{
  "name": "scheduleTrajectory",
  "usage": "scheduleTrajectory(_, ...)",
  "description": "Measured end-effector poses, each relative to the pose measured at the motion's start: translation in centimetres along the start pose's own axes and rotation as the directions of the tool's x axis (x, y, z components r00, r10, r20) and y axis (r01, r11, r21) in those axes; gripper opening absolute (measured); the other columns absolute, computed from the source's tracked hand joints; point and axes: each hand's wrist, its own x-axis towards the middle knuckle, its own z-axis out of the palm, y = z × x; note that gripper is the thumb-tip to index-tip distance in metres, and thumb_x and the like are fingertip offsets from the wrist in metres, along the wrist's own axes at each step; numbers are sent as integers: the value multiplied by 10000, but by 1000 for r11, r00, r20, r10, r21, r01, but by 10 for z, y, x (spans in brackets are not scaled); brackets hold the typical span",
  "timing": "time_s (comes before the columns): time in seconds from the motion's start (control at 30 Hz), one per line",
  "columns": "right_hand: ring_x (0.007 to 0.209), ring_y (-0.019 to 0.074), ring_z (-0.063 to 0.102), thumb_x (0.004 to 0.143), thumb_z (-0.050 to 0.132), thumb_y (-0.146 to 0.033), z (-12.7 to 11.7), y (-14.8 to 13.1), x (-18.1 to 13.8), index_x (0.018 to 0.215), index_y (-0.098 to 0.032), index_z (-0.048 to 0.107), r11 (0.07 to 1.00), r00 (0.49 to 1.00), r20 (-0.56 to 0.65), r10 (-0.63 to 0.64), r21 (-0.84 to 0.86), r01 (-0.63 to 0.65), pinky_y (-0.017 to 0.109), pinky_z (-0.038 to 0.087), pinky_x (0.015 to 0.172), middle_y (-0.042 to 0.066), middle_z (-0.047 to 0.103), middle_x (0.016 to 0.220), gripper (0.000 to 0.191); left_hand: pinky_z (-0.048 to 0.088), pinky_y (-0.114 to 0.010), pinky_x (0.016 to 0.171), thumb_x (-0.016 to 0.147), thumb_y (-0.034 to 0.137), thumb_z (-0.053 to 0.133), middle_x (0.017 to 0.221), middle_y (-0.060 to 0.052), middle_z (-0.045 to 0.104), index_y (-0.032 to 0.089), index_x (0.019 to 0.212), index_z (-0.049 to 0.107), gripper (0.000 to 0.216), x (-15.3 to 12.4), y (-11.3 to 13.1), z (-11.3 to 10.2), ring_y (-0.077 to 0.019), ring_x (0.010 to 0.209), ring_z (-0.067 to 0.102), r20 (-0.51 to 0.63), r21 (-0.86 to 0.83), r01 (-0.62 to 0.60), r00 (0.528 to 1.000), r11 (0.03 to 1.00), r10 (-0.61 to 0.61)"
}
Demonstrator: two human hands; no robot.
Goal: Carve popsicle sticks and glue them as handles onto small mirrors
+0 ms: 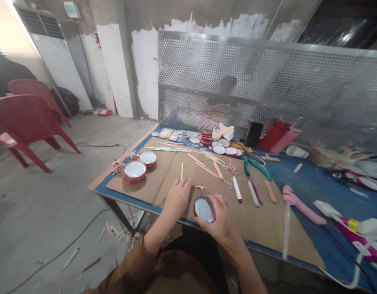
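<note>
A small toy banjo (203,209) with a round white face, red rim and short wooden neck sits at the near edge of the cardboard. My right hand (220,218) is closed around its rim, thumb at the front and fingers on the far side. To its left, my left hand (179,198) rests low over the cardboard with fingers curled together. A thin wooden stick (182,170) juts out from its fingertips; the grip itself is partly hidden. Two more toy banjos (134,170) (148,158) lie at the left of the cardboard.
Cardboard (164,175) covers part of the blue table (286,171). Green-handled pliers (259,169), a white marker-like tube (237,190) and a pink glue gun (304,206) with a clear glue stick lie rightward. Red-rimmed discs (219,150) sit behind. A perforated metal panel (200,73) stands along the back.
</note>
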Motion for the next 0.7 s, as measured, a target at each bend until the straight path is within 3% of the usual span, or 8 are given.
scheduleTrajectory(0.43,935,271,520,632,692,-434,-2,0,1,1080,-169,524,1000,1000,23,19,11,-19,422,441,799,108,547,1011,547,432,-346,780,917,164,340,1003,-109,620,116,1245,418,340,0,4,-4,-216,914,560,-7,-46,36,999,998,-36)
scheduleTrajectory(0.6,946,266,538,634,683,-426,1,4,-1,1078,-186,529,992,997,-48,52,113,-47,415,460,805,100,549,1013,528,437,-351,776,918,168,348,988,-100,616,123,1226,438,324,0,5,-3,-215,904,549,-6,-61,71,997,996,-72)
scheduleTrajectory(0.7,938,245,551,672,651,-419,-5,8,4,1068,-189,528,973,995,-10,95,213,-91,383,475,795,91,555,1018,475,445,-347,768,913,173,367,974,-88,602,142,1173,483,287,-1,4,-4,-214,892,532,-3,-87,77,997,993,-77)
